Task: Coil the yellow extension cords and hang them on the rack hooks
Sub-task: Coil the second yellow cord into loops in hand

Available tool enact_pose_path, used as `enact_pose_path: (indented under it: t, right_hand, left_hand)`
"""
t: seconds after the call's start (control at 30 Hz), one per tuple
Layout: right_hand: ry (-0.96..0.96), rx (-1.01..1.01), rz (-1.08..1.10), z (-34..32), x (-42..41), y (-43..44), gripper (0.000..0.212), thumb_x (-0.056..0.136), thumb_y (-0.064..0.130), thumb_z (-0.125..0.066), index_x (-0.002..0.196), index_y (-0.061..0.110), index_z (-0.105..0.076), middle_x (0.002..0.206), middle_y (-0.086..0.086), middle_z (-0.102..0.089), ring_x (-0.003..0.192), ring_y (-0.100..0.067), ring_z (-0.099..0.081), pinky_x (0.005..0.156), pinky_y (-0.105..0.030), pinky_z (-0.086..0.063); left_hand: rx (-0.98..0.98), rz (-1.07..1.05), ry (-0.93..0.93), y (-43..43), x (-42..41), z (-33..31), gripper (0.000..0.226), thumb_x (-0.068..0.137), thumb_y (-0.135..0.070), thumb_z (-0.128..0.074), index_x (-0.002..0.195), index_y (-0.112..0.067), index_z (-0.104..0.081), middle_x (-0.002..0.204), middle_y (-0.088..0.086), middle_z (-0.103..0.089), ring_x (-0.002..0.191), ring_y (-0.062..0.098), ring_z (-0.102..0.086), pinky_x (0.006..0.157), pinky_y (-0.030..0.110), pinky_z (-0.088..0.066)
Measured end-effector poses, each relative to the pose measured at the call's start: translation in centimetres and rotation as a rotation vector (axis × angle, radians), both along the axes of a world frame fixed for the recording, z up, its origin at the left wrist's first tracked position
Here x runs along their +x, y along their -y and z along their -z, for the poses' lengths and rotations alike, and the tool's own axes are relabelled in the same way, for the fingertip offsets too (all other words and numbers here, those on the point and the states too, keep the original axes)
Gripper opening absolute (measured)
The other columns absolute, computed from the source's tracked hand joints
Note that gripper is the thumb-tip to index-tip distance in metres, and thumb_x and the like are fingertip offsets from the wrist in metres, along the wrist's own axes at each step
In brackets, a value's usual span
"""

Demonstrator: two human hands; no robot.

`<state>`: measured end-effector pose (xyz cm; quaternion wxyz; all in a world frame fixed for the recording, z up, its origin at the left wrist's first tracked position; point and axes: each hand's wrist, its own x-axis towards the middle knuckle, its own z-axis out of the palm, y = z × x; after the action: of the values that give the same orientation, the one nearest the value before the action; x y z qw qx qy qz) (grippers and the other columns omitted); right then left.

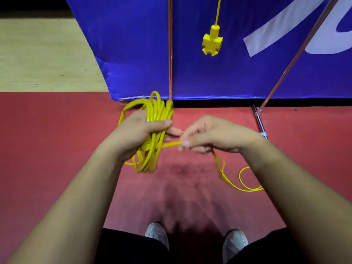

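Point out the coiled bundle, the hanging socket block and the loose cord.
coiled bundle (156,111), head view, upper loops
hanging socket block (212,42), head view, yellow body
loose cord (251,190), head view, floor loop

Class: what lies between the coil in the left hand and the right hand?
In the head view, a short stretch of yellow cord runs from the coil, gripped by the left hand, to the right hand, which pinches it.

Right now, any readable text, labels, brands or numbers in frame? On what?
None can be read.
Blue banner: big white marks, cut off by the frame edge, perhaps parts of letters; not readable.
Yellow socket block: no legible marking.
Yellow cord: no print visible.
Shoes: no legible logo.
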<state>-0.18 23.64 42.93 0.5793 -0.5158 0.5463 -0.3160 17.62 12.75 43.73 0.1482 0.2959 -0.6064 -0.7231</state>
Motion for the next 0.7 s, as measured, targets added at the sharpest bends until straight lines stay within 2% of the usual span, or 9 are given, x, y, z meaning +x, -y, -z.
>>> enact_pose_path:
  t: [0.1, 0.17, 0.27, 0.33, 0.37, 0.43, 0.53, 0.63, 0.7]
  right_hand:
    - [0.069, -0.173, 0.259, -0.7, -0.7, 0.7, 0.008, 0.089, 0.008, -0.063, 0.083, 0.004, -0.068, 0.05, 0.002, -0.049, 0.047, -0.01, -0.037, 0.048, -0.023, -0.027]
    - [0.04, -0.212, 0.33, 0.3, -1.9, 0.8, 0.007, 0.087, 0.009, -0.066, 0.081, 0.005, -0.065, 0.052, 0.003, -0.053, 0.05, -0.01, -0.043, 0.049, -0.02, -0.034]
    - [-0.205, -0.172, 0.268, 3.2, -4.5, 0.0, 0.01, 0.089, 0.009, -0.066, 0.081, 0.002, -0.066, 0.067, -0.003, -0.064, 0.063, -0.01, -0.058, 0.065, -0.019, -0.048]
    - [-0.159, -0.089, 0.312, 5.4, -6.1, -1.0, 0.006, 0.09, 0.004, -0.063, 0.086, 0.001, -0.066, 0.075, -0.009, -0.069, 0.073, -0.016, -0.064, 0.078, -0.026, -0.052]
    - [-0.092, -0.055, 0.373, 6.1, -6.7, -1.5, 0.004, 0.089, 0.001, -0.062, 0.089, 0.002, -0.066, 0.075, -0.01, -0.069, 0.072, -0.019, -0.065, 0.078, -0.03, -0.053]
    - [0.014, -0.052, 0.504, 6.5, -7.2, -1.7, 0.008, 0.089, -0.001, -0.061, 0.091, 0.006, -0.063, 0.07, -0.009, -0.067, 0.061, -0.02, -0.061, 0.068, -0.031, -0.049]
    - [0.012, -0.149, 0.592, 5.3, -6.8, -0.9, 0.009, 0.089, 0.004, -0.063, 0.087, 0.012, -0.063, 0.064, -0.007, -0.058, 0.05, -0.015, -0.044, 0.053, -0.027, -0.033]
    - [-0.075, -0.268, 0.527, 3.1, -5.7, -0.5, 0.007, 0.086, 0.006, -0.068, 0.083, 0.012, -0.067, 0.063, -0.007, -0.057, 0.057, -0.018, -0.043, 0.054, -0.027, -0.03]
    - [-0.162, -0.329, 0.45, 1.3, -4.4, -0.5, 0.004, 0.084, 0.008, -0.071, 0.083, 0.011, -0.07, 0.061, -0.003, -0.06, 0.058, -0.016, -0.047, 0.054, -0.024, -0.033]
  left_hand:
    - [0.036, 0.103, 0.021, -0.3, 0.1, -0.3, 0.015, 0.084, -0.012, -0.06, 0.086, 0.003, -0.065, 0.071, 0.014, -0.07, 0.056, 0.02, -0.066, 0.054, 0.027, -0.053]
    - [0.086, 0.117, -0.041, 0.1, 0.1, -0.5, 0.013, 0.083, -0.013, -0.063, 0.081, 0.0, -0.064, 0.068, 0.012, -0.063, 0.051, 0.018, -0.059, 0.051, 0.026, -0.05]
    - [0.238, 0.03, -0.191, 0.6, 0.2, -0.5, 0.01, 0.084, -0.013, -0.058, 0.088, -0.004, -0.059, 0.069, 0.006, -0.058, 0.051, 0.014, -0.054, 0.05, 0.023, -0.048]
    - [0.259, -0.055, -0.213, 1.0, 0.2, -0.6, 0.008, 0.081, -0.012, -0.061, 0.082, -0.006, -0.066, 0.068, 0.005, -0.062, 0.052, 0.014, -0.059, 0.05, 0.023, -0.05]
    - [0.24, -0.074, -0.194, 1.1, 0.3, -0.7, 0.009, 0.079, -0.01, -0.062, 0.078, -0.006, -0.07, 0.068, 0.007, -0.066, 0.052, 0.015, -0.062, 0.05, 0.024, -0.052]
    - [0.223, -0.046, -0.112, 0.9, 0.5, -0.8, 0.014, 0.075, -0.008, -0.06, 0.077, -0.001, -0.072, 0.071, 0.014, -0.072, 0.057, 0.02, -0.069, 0.053, 0.026, -0.056]
    - [0.258, 0.103, -0.022, -0.1, 0.4, -0.7, 0.024, 0.072, -0.001, -0.058, 0.093, 0.009, -0.063, 0.084, 0.028, -0.071, 0.077, 0.036, -0.072, 0.064, 0.036, -0.06]
    - [0.288, 0.105, -0.003, -0.3, 0.1, -0.7, 0.032, 0.073, -0.007, -0.053, 0.101, 0.008, -0.057, 0.088, 0.029, -0.07, 0.078, 0.038, -0.072, 0.065, 0.036, -0.06]
    - [0.31, 0.067, -0.016, -0.2, -0.1, -0.7, 0.026, 0.074, -0.011, -0.054, 0.096, 0.004, -0.059, 0.087, 0.026, -0.072, 0.071, 0.032, -0.073, 0.059, 0.032, -0.059]
